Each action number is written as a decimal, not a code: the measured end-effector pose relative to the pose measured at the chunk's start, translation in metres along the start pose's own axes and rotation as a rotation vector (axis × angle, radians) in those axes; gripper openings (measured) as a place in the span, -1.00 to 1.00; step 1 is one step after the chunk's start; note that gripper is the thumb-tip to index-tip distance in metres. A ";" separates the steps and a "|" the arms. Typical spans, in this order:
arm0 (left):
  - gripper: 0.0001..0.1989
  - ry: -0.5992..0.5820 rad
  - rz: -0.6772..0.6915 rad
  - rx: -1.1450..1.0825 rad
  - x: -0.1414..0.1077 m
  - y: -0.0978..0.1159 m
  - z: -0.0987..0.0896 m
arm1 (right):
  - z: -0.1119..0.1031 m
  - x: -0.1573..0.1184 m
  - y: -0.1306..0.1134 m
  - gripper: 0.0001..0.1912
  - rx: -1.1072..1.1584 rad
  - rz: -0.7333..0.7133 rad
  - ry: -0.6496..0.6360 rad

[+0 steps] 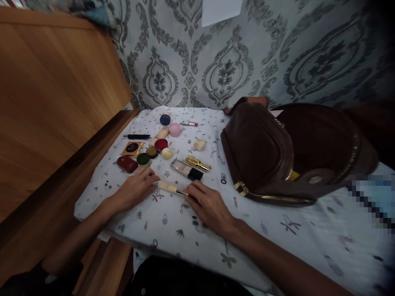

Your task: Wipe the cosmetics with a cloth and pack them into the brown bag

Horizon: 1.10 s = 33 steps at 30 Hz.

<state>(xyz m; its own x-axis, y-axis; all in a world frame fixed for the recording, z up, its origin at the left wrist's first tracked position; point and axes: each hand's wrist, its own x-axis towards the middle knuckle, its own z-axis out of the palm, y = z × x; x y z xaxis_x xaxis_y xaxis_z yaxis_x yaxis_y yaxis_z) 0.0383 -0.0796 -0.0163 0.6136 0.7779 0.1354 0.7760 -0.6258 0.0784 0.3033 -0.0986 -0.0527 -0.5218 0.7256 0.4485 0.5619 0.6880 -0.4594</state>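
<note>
A slim cream-coloured cosmetic tube with a gold band point(168, 188) lies low over the patterned cloth between my hands. My right hand point(211, 207) has its fingers closed on the cap end. At the opposite end, my left hand point(135, 190) has its thumb and fingertips closed about the tip. Just beyond are a foundation bottle with a black cap point(184, 168) and a gold lipstick tube point(198, 163). Close to my left hand sit a dark green-lidded jar point(143, 159) and a reddish-brown case point(126, 163).
Farther back are a pink round container point(175, 130), a blue-lidded jar point(165, 119), a red round pot point(161, 145) and a black pen point(136, 137). An unzipped brown bag point(259, 152) stands at right. A wooden cabinet point(61, 82) borders the left side.
</note>
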 end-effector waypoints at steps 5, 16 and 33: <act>-0.74 0.108 -0.021 -0.110 -0.009 -0.011 0.005 | -0.002 0.001 0.000 -0.83 0.140 0.052 0.017; -0.68 0.267 0.216 0.268 0.013 0.060 0.015 | -0.003 0.003 -0.001 -0.82 0.335 0.124 0.106; -0.57 0.422 -0.694 -1.121 0.015 0.005 0.007 | -0.009 0.009 0.002 -0.57 0.896 0.653 0.112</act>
<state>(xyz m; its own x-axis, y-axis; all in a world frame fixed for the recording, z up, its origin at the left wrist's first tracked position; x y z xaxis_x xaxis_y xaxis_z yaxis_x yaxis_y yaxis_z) 0.0520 -0.0710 -0.0210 -0.0923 0.9957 0.0122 0.2476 0.0111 0.9688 0.3054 -0.0904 -0.0432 -0.2092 0.9772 -0.0357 0.0171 -0.0328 -0.9993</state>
